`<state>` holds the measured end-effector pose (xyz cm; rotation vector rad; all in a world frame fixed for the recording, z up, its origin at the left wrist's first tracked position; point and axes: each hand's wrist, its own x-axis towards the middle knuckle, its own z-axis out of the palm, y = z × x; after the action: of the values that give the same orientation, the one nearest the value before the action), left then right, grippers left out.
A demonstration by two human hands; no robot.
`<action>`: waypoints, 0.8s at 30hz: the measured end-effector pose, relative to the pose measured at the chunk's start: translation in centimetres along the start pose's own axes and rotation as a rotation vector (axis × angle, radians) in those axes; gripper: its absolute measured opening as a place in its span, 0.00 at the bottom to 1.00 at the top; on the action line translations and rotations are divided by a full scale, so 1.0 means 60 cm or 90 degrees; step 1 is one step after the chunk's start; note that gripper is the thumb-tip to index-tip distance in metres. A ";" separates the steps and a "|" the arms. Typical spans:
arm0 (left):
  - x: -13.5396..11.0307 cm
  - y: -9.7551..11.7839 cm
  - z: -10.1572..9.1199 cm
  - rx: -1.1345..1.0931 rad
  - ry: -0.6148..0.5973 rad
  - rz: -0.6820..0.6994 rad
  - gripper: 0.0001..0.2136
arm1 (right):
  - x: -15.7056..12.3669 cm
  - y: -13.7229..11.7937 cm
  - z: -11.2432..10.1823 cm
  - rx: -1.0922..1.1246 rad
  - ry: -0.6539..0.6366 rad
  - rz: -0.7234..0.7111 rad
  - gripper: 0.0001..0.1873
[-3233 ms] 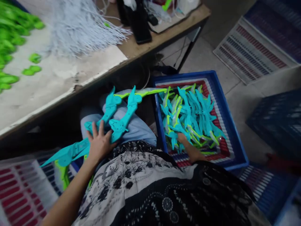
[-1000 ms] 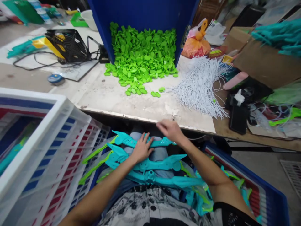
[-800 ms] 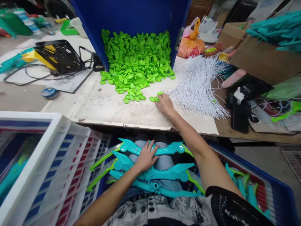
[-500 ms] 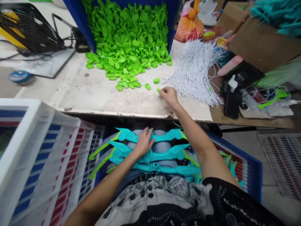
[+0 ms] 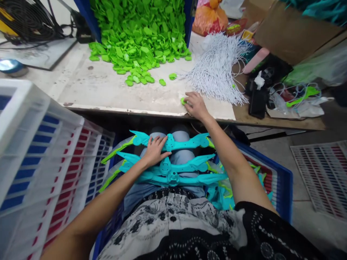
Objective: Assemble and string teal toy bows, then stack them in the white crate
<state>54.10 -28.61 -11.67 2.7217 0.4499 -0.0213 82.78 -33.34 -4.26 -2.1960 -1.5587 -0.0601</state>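
- Left hand (image 5: 155, 151): laid over turquoise bow-shaped parts (image 5: 187, 143) spanning the lap (image 5: 182, 157).
- Right hand (image 5: 195, 105): fingertips on a small green piece (image 5: 183, 101), near the table's (image 5: 108, 97) front edge.
- Heap of green pieces (image 5: 143, 32): farther back, beside white strings (image 5: 217, 72).

Three turquoise bars (image 5: 189, 168) across lap (image 5: 182, 157); green piece (image 5: 183, 101) pinched.

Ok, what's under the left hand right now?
The left hand has its fingers across the farthest turquoise piece on the lap; what the palm covers can't be seen.
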 end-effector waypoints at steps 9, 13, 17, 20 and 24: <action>0.060 0.015 -0.037 0.059 -0.132 0.060 0.40 | 0.038 0.008 -0.010 0.022 -0.104 -0.068 0.08; 0.094 0.006 -0.057 -0.083 -0.212 -0.029 0.47 | -0.035 -0.042 -0.012 0.115 -0.014 -0.114 0.10; 0.124 -0.026 -0.072 -0.424 -0.259 -0.093 0.35 | -0.156 -0.091 0.022 0.153 -0.076 -0.199 0.12; 0.143 -0.033 -0.070 -0.615 -0.295 -0.165 0.23 | -0.206 -0.104 0.058 0.093 -0.124 -0.167 0.11; 0.155 -0.025 -0.060 -0.753 -0.313 -0.197 0.15 | -0.208 -0.108 0.078 0.072 -0.157 -0.113 0.14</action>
<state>62.26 -23.10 -9.56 1.4084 0.5009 -0.3692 71.40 -40.95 -9.92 -2.0341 -1.8390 0.2474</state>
